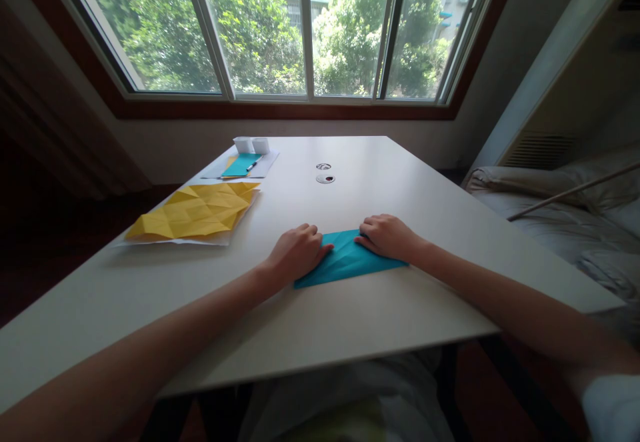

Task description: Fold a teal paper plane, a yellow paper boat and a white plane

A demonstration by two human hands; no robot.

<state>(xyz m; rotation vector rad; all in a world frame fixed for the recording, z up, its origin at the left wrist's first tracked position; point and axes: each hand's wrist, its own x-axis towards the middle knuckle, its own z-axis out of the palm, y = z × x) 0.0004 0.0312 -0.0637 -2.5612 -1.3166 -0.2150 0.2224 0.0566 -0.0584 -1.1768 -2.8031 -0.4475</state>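
A folded teal paper (349,260) lies flat on the white table (350,322) in front of me. My left hand (297,251) presses on its left end with the fingers curled down. My right hand (387,236) rests on its upper right corner, fingertips pinching or pressing the fold. Both hands touch the paper; neither lifts it.
A creased yellow sheet (197,211) lies on white paper at the left. Farther back are a teal sheet with a pen (242,165) and two small white boxes (251,145). Two round cable holes (325,173) sit mid-table. A bed (575,222) stands at the right, windows behind.
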